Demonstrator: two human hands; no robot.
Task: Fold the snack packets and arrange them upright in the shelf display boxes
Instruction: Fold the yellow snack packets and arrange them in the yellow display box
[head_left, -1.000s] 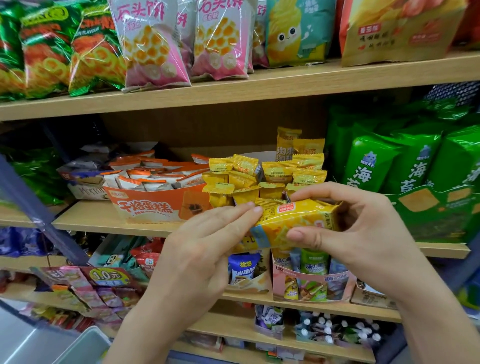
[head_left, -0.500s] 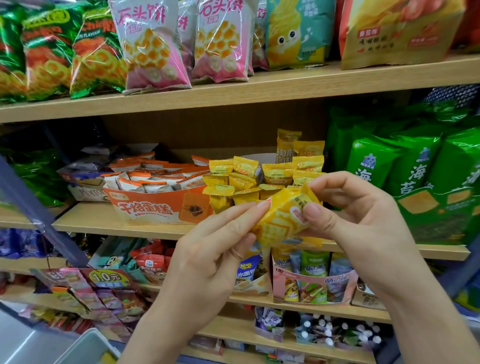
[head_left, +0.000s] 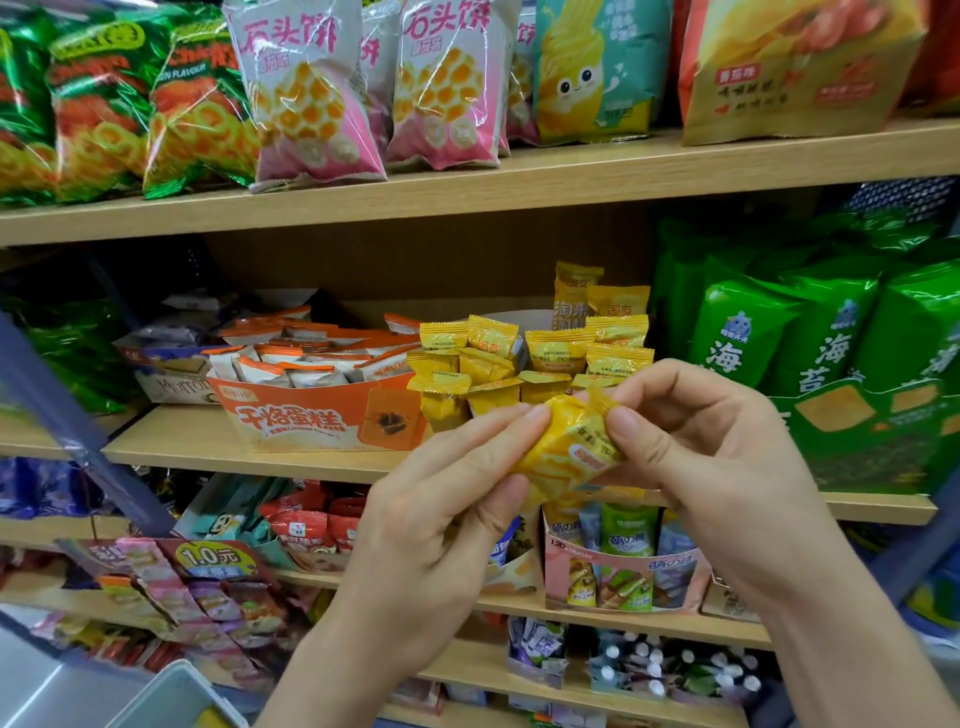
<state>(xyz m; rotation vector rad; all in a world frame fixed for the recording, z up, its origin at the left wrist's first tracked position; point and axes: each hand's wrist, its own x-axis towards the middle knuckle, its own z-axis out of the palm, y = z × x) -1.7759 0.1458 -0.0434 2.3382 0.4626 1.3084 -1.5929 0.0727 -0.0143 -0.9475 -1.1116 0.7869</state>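
Both grips are on one yellow snack packet (head_left: 566, 454), centre of frame. It's held in the air in front of the middle shelf (head_left: 208, 441), just below the standing yellow packets (head_left: 556, 351).

Left grip (head_left: 441, 519): fingers nearly straight, tips on the packet's upper-left edge, thumb under it, i.e. a light pinch. Right grip (head_left: 717, 467): thumb pressed on the front nr the top crimp, fingers curled round behind. Nothing else in either.

Why held so, imo: one side braces while the other bends an end over. The wrapper looks bunched, so the fold is under way, not done. Keeping it close to the yellow row makes the drop-in short.

Axis: the long axis is tilted, running lower left to upper right. The crimped end points up-right, past the right thumb, w/ the printed face toward cam. It'll need turning upright before slotting in. The orange display box (head_left: 311, 421), left of centre, holds a diff. product.
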